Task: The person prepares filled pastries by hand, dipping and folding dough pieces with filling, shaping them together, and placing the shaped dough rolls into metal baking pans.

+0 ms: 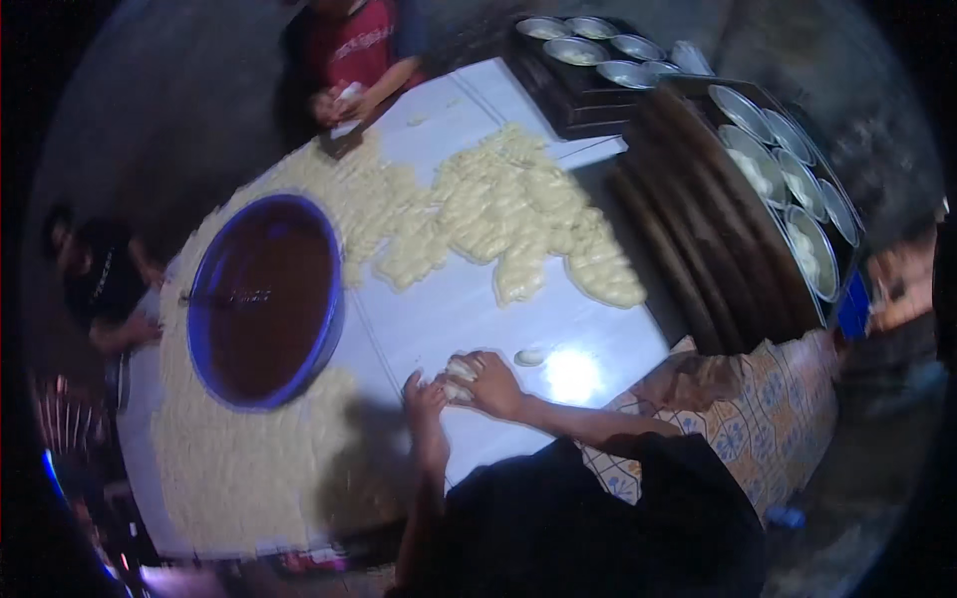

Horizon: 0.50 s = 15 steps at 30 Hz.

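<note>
On the white tabletop near me, a pale lump of dough (459,371) lies between my two hands. My right hand (492,387) wraps over it from the right, fingers curled around it. My left hand (426,404) presses against its left side with bent fingers, the thumb sticking up; part of the grip is blurred. A small loose piece of dough (529,357) rests just right of my right hand, beside a bright patch of glare. Farther off, a broad mass of flattened dough pieces (518,204) lies joined together on the table.
A large blue basin (334,309) of brown liquid stands left, amid more spread dough (229,468). At right are stacked dark trays (698,219) and round metal tins (743,115), some with dough. A person in red (361,45) handles something white opposite; another person (105,269) stands left.
</note>
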Available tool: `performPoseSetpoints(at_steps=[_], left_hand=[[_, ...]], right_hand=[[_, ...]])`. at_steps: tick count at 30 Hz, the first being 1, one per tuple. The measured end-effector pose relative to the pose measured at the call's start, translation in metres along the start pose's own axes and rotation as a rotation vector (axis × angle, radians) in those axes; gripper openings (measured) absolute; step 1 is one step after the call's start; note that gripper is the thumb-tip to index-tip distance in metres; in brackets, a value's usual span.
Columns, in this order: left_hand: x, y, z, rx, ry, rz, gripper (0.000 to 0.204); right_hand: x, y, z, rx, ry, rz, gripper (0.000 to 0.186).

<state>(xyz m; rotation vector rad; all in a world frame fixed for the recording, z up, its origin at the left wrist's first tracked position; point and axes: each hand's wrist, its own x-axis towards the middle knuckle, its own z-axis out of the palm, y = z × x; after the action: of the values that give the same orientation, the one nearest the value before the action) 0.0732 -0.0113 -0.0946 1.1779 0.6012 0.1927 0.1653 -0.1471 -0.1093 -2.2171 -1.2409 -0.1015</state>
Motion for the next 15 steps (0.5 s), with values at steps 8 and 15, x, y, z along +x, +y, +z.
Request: performPoseSetpoints(at_steps=[8, 15], left_hand=[[-0.023, 0.081, 0.061, -0.016, 0.065, 0.208, 0.035], [-0.015, 0.017, 0.107, 0.693, -0.28, 0.522, 0.034]], right_hand=[[0.001, 0.005, -0.092, 1.651, 0.023, 0.651, 0.043], [-0.038, 0.019, -0.363, 0.328, 0.472, 0.218, 0.056]])
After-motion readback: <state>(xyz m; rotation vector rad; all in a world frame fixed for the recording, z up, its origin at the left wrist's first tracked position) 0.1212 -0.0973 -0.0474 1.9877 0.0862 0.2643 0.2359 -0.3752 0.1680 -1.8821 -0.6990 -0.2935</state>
